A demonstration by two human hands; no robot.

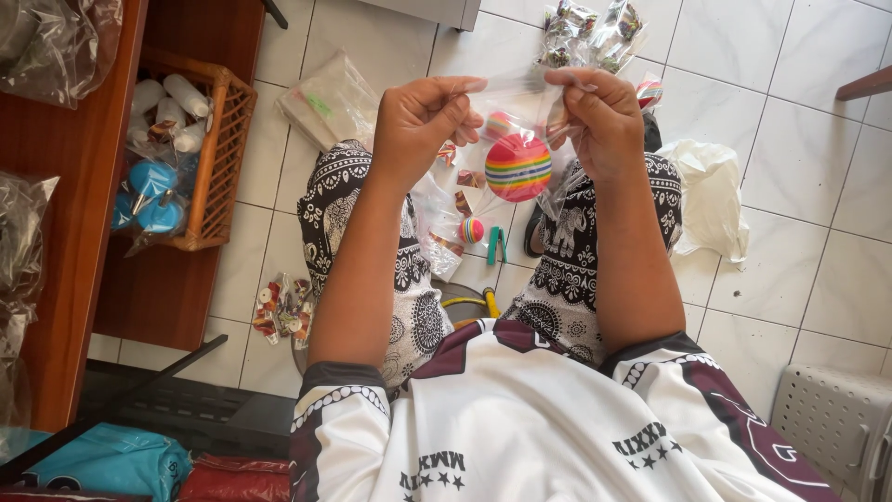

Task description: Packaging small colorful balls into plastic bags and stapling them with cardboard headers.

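I hold a small clear plastic bag (pixel 517 112) up in front of me, pinched at its top edge between both hands. My left hand (pixel 423 116) grips the left corner and my right hand (pixel 599 116) grips the right corner. Inside the bag hangs a rainbow-striped ball (pixel 518 167), with a smaller pink ball (pixel 499 124) above it. Below, on the tiled floor between my knees, lies another small striped ball (pixel 472 230) beside a green clip-like tool (pixel 497 244).
A wicker basket (pixel 223 158) with white bottles and blue caps sits on a wooden shelf at left. Packets of small items lie on the floor: clear bags (pixel 327 100), a filled bag (pixel 595 33), wrapped pieces (pixel 282 310). A white plastic bag (pixel 711 191) is at right.
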